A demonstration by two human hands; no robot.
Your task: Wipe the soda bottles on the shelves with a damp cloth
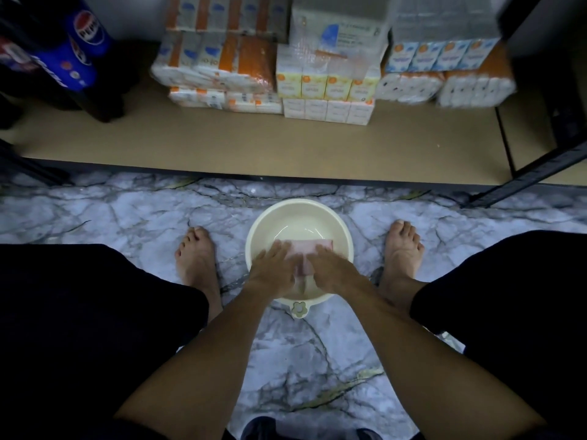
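The person squatted on the marble floor (127, 211), bare feet planted either side of a cream plastic basin (270, 211). Both hands were down inside it. The left hand (273, 268) and right hand (333, 269) lay side by side with fingers spread fairly straight, pressing flat on a pale pink cloth (313, 246) in the bowl. Neither hand looked closed round the cloth, though I could not tell what the thumbs were doing beneath it. There seemed to be shallow water in the basin.

The Pepsi bottles (81, 55) stood well apart from all this, on the far left of the low shelf board (254, 144), not yet wiped. Stacks of wrapped tissue packs (222, 65) filled the far middle and right of the same board.

To my mind the chief danger was a cloth lifted out too wet. If it was not wrung over the bowl, it would drip across the floor, and bare soles on wet marble slip easily. Drips on the board could soak toward the tissue packs. Both hands also bore down on the near side of the basin, so a hard press there might tip it and spill the water.
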